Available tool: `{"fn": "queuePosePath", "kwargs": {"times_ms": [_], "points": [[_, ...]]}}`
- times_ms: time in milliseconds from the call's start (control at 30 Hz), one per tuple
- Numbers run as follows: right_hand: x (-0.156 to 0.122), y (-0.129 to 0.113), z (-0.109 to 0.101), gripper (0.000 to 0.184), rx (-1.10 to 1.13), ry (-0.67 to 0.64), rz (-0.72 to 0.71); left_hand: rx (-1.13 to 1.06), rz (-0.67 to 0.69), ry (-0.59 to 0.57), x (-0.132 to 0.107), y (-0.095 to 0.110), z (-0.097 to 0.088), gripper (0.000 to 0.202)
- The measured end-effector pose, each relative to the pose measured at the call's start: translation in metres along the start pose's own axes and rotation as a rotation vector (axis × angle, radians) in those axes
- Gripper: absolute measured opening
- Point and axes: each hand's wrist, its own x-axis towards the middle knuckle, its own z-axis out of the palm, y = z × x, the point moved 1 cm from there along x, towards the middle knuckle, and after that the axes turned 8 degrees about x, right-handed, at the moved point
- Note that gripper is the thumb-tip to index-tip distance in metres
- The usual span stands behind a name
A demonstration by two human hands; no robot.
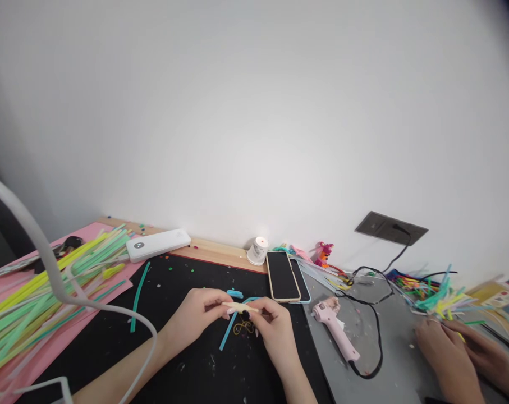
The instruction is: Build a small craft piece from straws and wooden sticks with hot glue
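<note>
My left hand [197, 314] and my right hand [276, 322] pinch the two ends of a short cream-coloured fuzzy strip [239, 307], which looks like a pipe cleaner, above a black mat [187, 359]. A small round black piece [246, 315] shows at my right fingertips; whether it is joined to the strip I cannot tell. Beneath the hands lie a blue pipe cleaner [227, 335] and a thin tangled yellowish-brown strand [242, 327]. Just behind them is a small folded blue piece [235, 293].
Pipe cleaners [39, 303] cover pink sheets at left, near a white power bank [158, 244]. Phones [283, 275] and a paper cup [258, 251] stand behind. A corded pink glue gun [335, 328] lies right. Another person's hands [448, 348] work far right. A white cable [52, 269] crosses the left foreground.
</note>
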Motion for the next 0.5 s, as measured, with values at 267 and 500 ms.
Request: {"fn": "queuePosePath", "kwargs": {"times_ms": [267,500], "points": [[0.0007,-0.0034,0.0009,0.012,-0.018,-0.013,0.021,0.103,-0.011,0.05,0.001,0.0025,-0.0046,0.019],[0.0014,-0.005,-0.0028,0.02,0.035,0.045,-0.021,0.125,-0.018,0.097,0.0008,-0.0038,-0.0053,0.02]]}}
